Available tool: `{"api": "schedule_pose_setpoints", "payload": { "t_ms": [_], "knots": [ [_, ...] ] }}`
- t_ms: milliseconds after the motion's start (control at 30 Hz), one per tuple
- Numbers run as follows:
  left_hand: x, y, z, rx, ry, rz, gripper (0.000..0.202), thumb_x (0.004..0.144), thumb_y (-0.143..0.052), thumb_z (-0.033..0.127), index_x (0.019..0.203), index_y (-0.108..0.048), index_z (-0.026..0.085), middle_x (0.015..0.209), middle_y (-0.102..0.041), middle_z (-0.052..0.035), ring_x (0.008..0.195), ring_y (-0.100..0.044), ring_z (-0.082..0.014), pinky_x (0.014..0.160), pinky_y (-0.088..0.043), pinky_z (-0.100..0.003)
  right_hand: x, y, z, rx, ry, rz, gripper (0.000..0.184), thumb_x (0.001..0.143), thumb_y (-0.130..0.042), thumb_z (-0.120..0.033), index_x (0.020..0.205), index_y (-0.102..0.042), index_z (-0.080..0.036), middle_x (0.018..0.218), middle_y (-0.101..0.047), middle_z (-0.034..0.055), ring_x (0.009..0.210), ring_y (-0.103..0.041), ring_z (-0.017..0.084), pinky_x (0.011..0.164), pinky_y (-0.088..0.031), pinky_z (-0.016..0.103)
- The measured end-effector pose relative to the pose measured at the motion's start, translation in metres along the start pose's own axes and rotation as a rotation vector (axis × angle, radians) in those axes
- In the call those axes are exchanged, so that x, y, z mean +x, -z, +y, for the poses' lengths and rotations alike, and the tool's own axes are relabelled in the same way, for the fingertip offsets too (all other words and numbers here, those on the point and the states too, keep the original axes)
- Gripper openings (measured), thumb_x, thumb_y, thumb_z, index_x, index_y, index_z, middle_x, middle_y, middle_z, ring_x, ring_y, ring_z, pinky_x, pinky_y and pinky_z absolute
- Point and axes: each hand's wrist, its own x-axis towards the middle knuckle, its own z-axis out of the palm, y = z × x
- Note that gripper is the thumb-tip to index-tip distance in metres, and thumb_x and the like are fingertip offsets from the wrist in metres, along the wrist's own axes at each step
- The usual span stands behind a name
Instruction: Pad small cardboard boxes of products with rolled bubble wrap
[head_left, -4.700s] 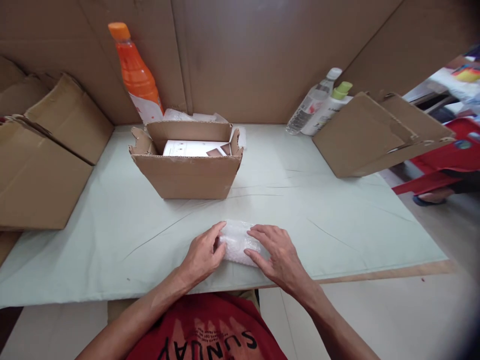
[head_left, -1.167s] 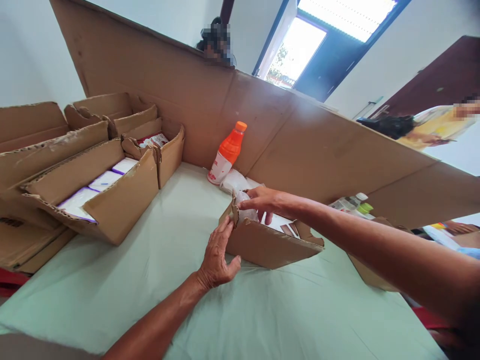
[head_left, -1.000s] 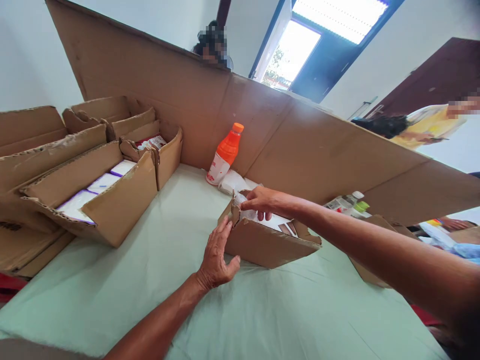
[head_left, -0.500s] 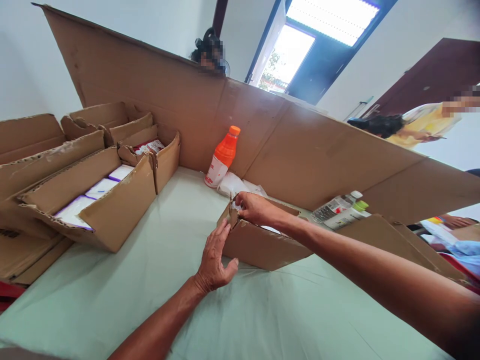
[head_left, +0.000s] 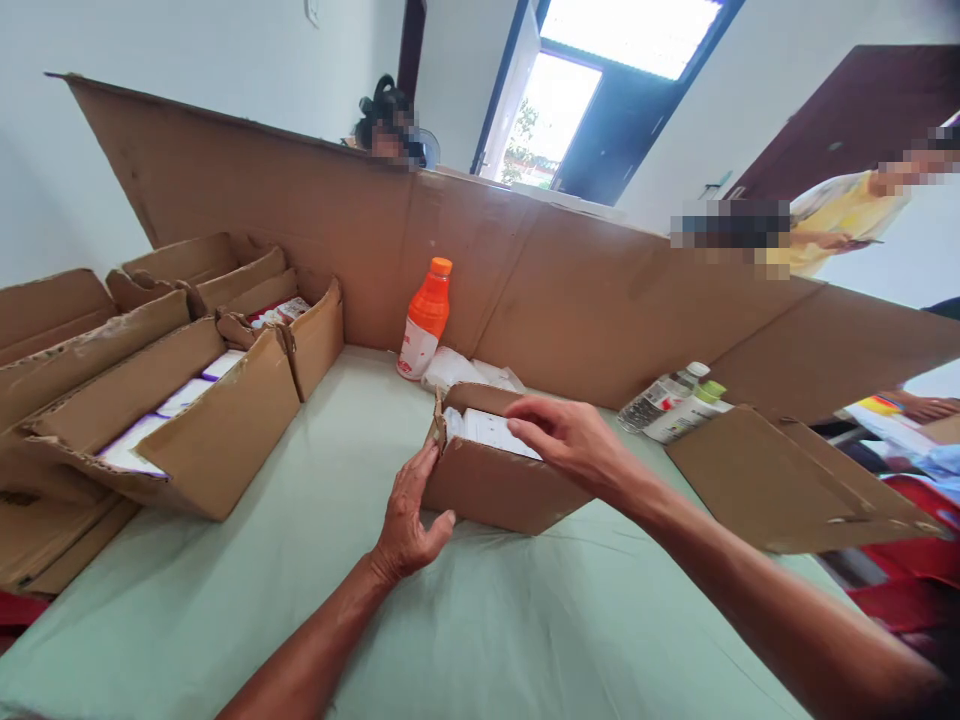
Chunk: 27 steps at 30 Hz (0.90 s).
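Observation:
A small open cardboard box [head_left: 510, 490] stands in the middle of the table, holding a stack of white cards or small packets [head_left: 487, 430]. My left hand [head_left: 412, 520] lies against the box's left end, fingers stretched and thumb apart. Over the right part of the box is my right hand [head_left: 566, 438], its fingers slightly bent above the white stack and nothing visibly held. Whether its fingertips touch the stack I cannot tell. The hand and forearm hide the box's right end.
An orange-capped bottle [head_left: 425, 320] and white plastic wrapping [head_left: 450, 368] stand behind the box. Several cardboard boxes [head_left: 247, 420] fill the left side. A clear bottle [head_left: 660, 395] and another cardboard box [head_left: 780, 485] are at right. A tall cardboard panel [head_left: 600, 300] closes the back; people are beyond it.
My right hand has moved right from the box's left end, baring the white stack. My left hand stays against the box. The whole view has shifted a little.

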Motion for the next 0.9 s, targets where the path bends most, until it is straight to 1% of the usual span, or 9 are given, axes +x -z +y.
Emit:
{"api": "schedule_pose_setpoints", "payload": {
  "t_ms": [100, 200, 300, 433, 600, 700, 800, 867, 900],
  "knots": [
    [0.0, 0.004, 0.006, -0.027, 0.091, 0.005, 0.083, 0.082, -0.061, 0.023, 0.157, -0.027, 0.027, 0.161, -0.037, -0.0138, 0.147, -0.037, -0.0351, 0.118, -0.034, -0.057, -0.066, 0.008, 0.045, 0.12, -0.098, 0.392, 0.025, 0.09, -0.057, -0.045, 0.096, -0.072, -0.025, 0.097, -0.076, 0.0041, 0.089, -0.068, 0.023, 0.079, -0.051, 0.034],
    [0.001, 0.009, 0.018, -0.07, 0.234, 0.023, 0.078, 0.086, -0.06, 0.028, 0.157, -0.029, 0.026, 0.162, -0.036, -0.0128, 0.147, -0.037, -0.0342, 0.117, -0.036, -0.054, -0.125, -0.008, 0.102, 0.225, -0.275, 0.651, 0.029, 0.087, -0.061, -0.049, 0.102, -0.069, -0.026, 0.1, -0.075, 0.0062, 0.092, -0.068, 0.025, 0.087, -0.053, 0.041],
    [0.002, 0.012, 0.028, -0.118, 0.332, 0.009, 0.076, 0.088, -0.061, 0.035, 0.157, -0.03, 0.027, 0.162, -0.036, -0.0114, 0.148, -0.035, -0.0335, 0.116, -0.038, -0.052, -0.15, -0.046, 0.141, 0.369, -0.359, 0.572, 0.042, 0.084, -0.064, -0.05, 0.116, -0.064, -0.023, 0.115, -0.073, 0.0112, 0.095, -0.07, 0.026, 0.083, -0.055, 0.043],
    [0.01, 0.011, 0.031, -0.143, 0.464, 0.003, 0.077, 0.084, -0.066, 0.044, 0.151, -0.037, 0.023, 0.154, -0.044, -0.0135, 0.136, -0.05, -0.0335, 0.11, -0.045, -0.049, -0.125, -0.092, 0.143, 0.536, -0.284, 0.343, 0.066, 0.081, -0.068, -0.046, 0.14, -0.05, -0.023, 0.143, -0.059, 0.0141, 0.118, -0.063, 0.029, 0.092, -0.054, 0.044],
    [0.033, -0.014, 0.038, -0.132, 0.547, -0.007, 0.063, 0.079, -0.069, 0.047, 0.133, -0.051, 0.019, 0.127, -0.062, -0.0094, 0.113, -0.062, -0.0283, 0.097, -0.053, -0.041, -0.097, -0.091, 0.133, 0.571, -0.225, 0.292, 0.06, 0.081, -0.065, -0.031, 0.139, -0.052, -0.022, 0.14, -0.062, 0.0111, 0.121, -0.06, 0.028, 0.096, -0.052, 0.04],
    [0.027, -0.049, 0.05, -0.191, 0.535, -0.112, 0.064, 0.08, -0.068, 0.044, 0.136, -0.049, 0.019, 0.128, -0.062, -0.0107, 0.11, -0.064, -0.0273, 0.095, -0.054, -0.041, -0.137, -0.08, 0.146, 0.542, -0.306, 0.4, 0.053, 0.085, -0.063, -0.035, 0.135, -0.053, -0.021, 0.135, -0.064, 0.0108, 0.114, -0.063, 0.027, 0.092, -0.053, 0.038],
    [0.006, -0.086, 0.067, -0.285, 0.465, -0.286, 0.072, 0.08, -0.066, 0.039, 0.145, -0.042, 0.019, 0.139, -0.057, -0.015, 0.116, -0.062, -0.0297, 0.1, -0.051, -0.045, -0.213, -0.078, 0.17, 0.385, -0.473, 0.567, 0.046, 0.084, -0.066, -0.047, 0.12, -0.059, -0.02, 0.115, -0.071, 0.0111, 0.1, -0.066, 0.028, 0.086, -0.054, 0.04],
    [-0.008, -0.104, 0.079, -0.309, 0.393, -0.386, 0.074, 0.082, -0.065, 0.035, 0.149, -0.039, 0.02, 0.146, -0.053, -0.015, 0.126, -0.057, -0.0317, 0.107, -0.046, -0.048, -0.265, -0.08, 0.187, 0.266, -0.587, 0.598, 0.039, 0.081, -0.068, -0.055, 0.101, -0.062, -0.023, 0.093, -0.072, 0.0081, 0.086, -0.067, 0.029, 0.078, -0.055, 0.042],
    [-0.013, -0.11, 0.085, -0.312, 0.367, -0.428, 0.074, 0.082, -0.064, 0.033, 0.151, -0.038, 0.022, 0.148, -0.052, -0.0145, 0.13, -0.054, -0.0323, 0.11, -0.044, -0.049, -0.287, -0.082, 0.194, 0.244, -0.612, 0.608, 0.042, 0.08, -0.069, -0.058, 0.102, -0.062, -0.023, 0.095, -0.072, 0.0084, 0.089, -0.068, 0.03, 0.08, -0.055, 0.043]
  ]
}}
